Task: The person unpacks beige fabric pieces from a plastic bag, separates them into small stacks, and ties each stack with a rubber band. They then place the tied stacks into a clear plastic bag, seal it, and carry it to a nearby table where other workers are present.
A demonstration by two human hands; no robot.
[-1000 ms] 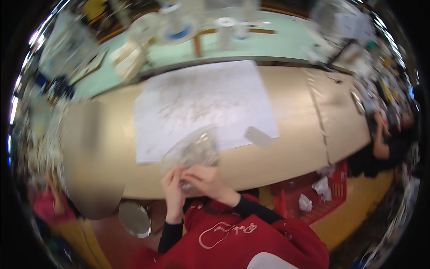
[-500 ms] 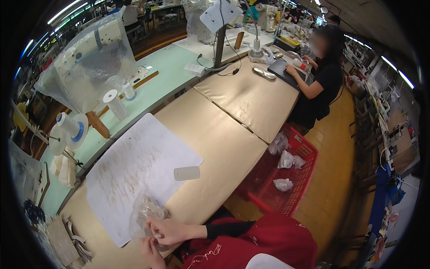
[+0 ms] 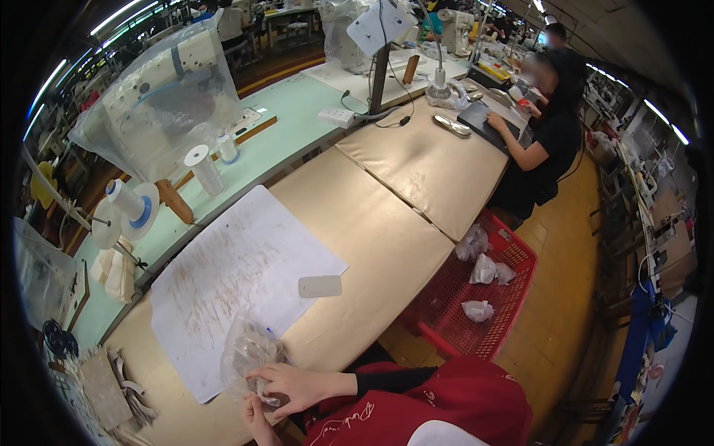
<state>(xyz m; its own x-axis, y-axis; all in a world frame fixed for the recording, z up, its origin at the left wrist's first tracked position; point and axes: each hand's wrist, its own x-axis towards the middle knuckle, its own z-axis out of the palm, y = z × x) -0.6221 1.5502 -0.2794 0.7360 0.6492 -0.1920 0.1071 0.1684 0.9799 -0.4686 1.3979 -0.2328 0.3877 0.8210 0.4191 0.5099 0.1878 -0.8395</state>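
Note:
A clear plastic bag (image 3: 248,343) with greyish contents rests at the near end of the table, partly over a white sheet (image 3: 230,275) marked with brown streaks. My left hand (image 3: 258,420) pinches the bag's near edge, thumb against fingers. Lying across the bag's near end, my right hand (image 3: 301,388) has its fingers curled over the gathered plastic. What the bag holds is too blurred to name. A small blue spot shows at the bag's far side. On the sheet's right edge lies a pale rounded rectangular plate (image 3: 320,286).
A red plastic basket (image 3: 513,297) with several small white bags stands right of the table (image 3: 387,260). Thread cones (image 3: 204,171) and a plastic-covered sewing machine (image 3: 160,97) line the green bench. Grey strips (image 3: 134,390) lie at near left. A co-worker (image 3: 554,141) works at the far end.
My right hand has loosened from a tight fist to fingers laid over the bag's end. The bag looks fuller and more upright. The whole view has shifted slightly.

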